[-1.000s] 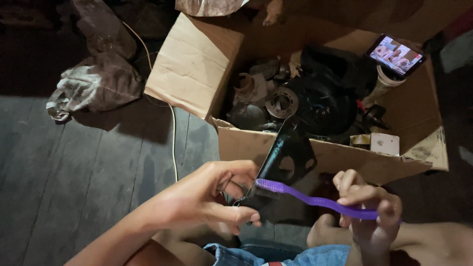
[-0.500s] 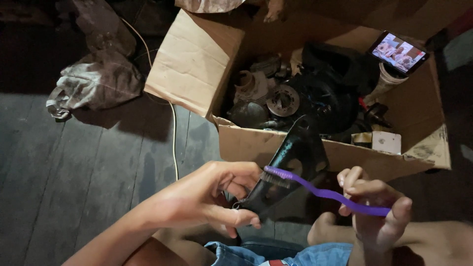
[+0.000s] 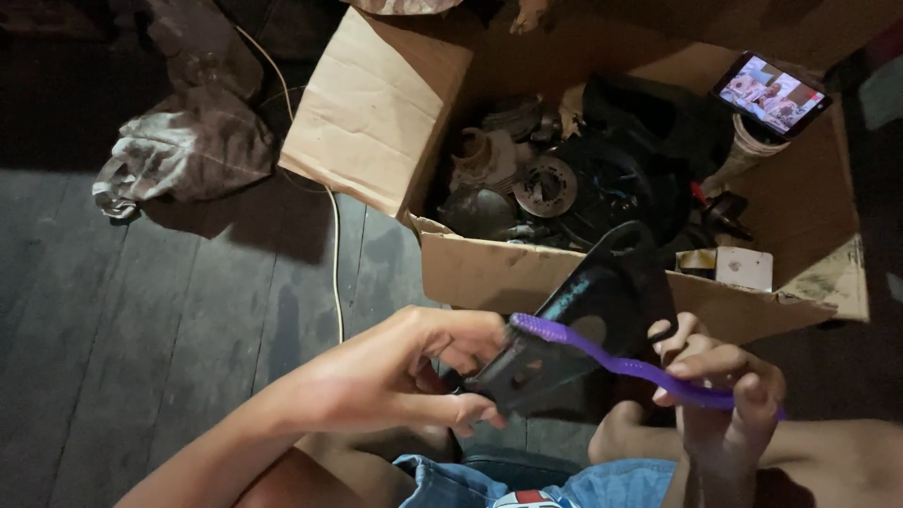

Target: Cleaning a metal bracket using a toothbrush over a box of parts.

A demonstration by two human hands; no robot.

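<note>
Here the left hand (image 3: pixel 414 372) grips a black plastic part (image 3: pixel 583 329) while the right hand (image 3: pixel 720 395) holds a purple toothbrush (image 3: pixel 611 357) against it.

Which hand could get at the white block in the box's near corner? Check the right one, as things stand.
Probably yes, but not freely. The right hand is nearest the white block, and only the cardboard box wall lies between them. Its grip is on the purple toothbrush, so no fingers are spare.

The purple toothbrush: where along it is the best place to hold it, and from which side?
Grip the purple toothbrush at its bare handle end, coming from the right, as the right hand does. Its bristle head lies against the black plastic part in the left hand, so that end is occupied.
</note>
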